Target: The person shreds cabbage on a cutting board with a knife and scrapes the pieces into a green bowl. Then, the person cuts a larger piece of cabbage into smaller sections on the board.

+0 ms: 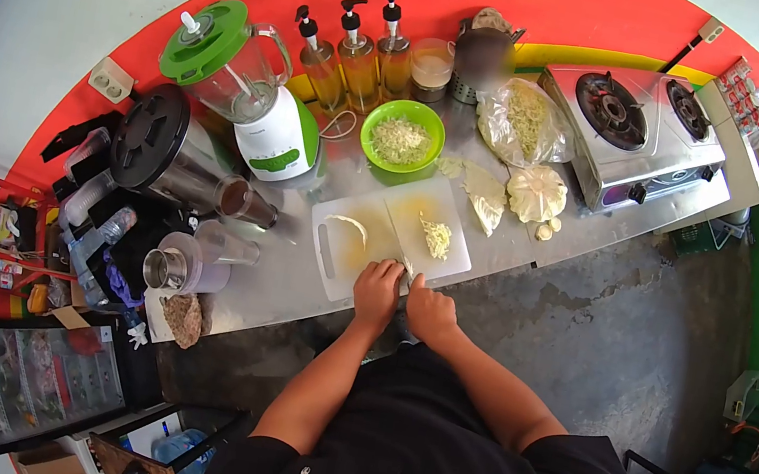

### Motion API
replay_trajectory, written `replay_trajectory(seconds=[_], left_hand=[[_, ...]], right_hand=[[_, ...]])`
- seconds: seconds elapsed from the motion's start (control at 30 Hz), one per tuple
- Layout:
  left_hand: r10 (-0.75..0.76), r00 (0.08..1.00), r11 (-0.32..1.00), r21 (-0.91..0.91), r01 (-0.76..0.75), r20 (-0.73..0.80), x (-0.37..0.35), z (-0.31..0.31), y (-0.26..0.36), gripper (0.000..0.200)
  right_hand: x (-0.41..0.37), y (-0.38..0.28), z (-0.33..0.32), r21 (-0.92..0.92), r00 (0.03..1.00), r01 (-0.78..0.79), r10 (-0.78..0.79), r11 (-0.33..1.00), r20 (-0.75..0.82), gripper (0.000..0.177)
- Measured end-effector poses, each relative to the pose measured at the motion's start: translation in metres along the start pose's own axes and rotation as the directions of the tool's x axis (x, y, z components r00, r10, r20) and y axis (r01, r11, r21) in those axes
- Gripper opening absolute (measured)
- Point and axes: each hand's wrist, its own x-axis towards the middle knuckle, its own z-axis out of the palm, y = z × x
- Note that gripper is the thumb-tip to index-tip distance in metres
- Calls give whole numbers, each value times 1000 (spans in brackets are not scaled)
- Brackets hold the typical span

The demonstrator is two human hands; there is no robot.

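On the counter's front edge lies a white cutting board [452, 258] with yellow stains. My left hand [377, 290] is closed at its near edge, fingers curled over a pale cabbage piece [408, 265]. Beside it, my right hand [430, 312] is closed around what looks like a knife [408, 281]; its handle is hidden in the fist. A small pile of shredded cabbage [436, 239] sits on the board's right half, and a curved cabbage strip [348, 222] on the left half. Behind the board stands a green bowl [397, 175] holding more shreds.
Right of the bowl are cabbage leaves [483, 197], a cut cabbage [537, 193] and a plastic bag [526, 124] of shreds. A two-burner stove [640, 141] stands at the far right. Pump bottles [357, 60], a blender [276, 133] and a cup [247, 200] line the back and left.
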Motion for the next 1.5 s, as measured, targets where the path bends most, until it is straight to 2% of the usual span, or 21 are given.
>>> replay_trajectory(seconds=[0.13, 0.2, 0.33, 0.4, 0.53, 0.6, 0.7, 0.8, 0.9, 1.0, 1.13, 1.23, 1.33, 1.43, 1.5], left_hand=[[70, 997, 998, -3, -70, 40, -5, -5, -3, 12], [-41, 997, 998, -44, 44, 69, -6, -5, -3, 9], [-133, 988, 984, -107, 141, 75, 1, -3, 2, 7], [-236, 966, 951, -177, 252, 108, 3, -5, 5, 7], [-262, 952, 941, -177, 288, 155, 9, -7, 6, 8], [-296, 940, 939, -128, 319, 171, 11, -7, 7, 9], [-321, 933, 928, -142, 344, 161, 13, -7, 7, 9], [-320, 927, 925, -146, 350, 195, 14, -9, 5, 6], [-340, 922, 917, -151, 368, 183, 13, -6, 5, 7], [-300, 947, 936, -153, 316, 118, 11, -7, 6, 9], [-296, 945, 931, -180, 319, 140, 8, -7, 6, 9], [-290, 951, 933, -190, 306, 107, 6, -5, 5, 9], [-311, 948, 929, -191, 319, 67, 7, -4, 5, 9], [-294, 951, 931, -197, 308, 99, 4, -9, 3, 11], [-201, 974, 948, -231, 221, 108, 2, -10, 2, 11]], right_hand=[[-2, 1, -17, -3, 995, -30, 30, 1000, 91, 30], [-10, -2, -24, -33, 987, -25, 30, 999, 158, 30], [-4, 0, -10, -28, 983, -50, 54, 998, 176, 33], [5, 1, -10, 2, 988, -31, 31, 1000, 149, 38], [6, -6, -24, -62, 974, -46, 59, 997, 219, 37], [1, -11, -23, -53, 957, -99, 109, 994, 270, 46], [8, -17, -16, -9, 966, -138, 136, 990, 221, 49], [13, -19, -27, -26, 944, -122, 124, 992, 305, 50], [7, -19, -24, -32, 934, -153, 155, 988, 323, 50], [3, -20, -21, -39, 951, -123, 129, 992, 282, 47], [14, -15, -27, -2, 954, -112, 109, 994, 278, 47], [11, -13, -26, -11, 932, -138, 134, 990, 336, 48], [3, -12, -16, -12, 949, -88, 87, 996, 304, 47], [11, -11, -17, 15, 961, -97, 90, 995, 260, 46], [20, -8, -28, 19, 954, -91, 81, 996, 288, 46]])
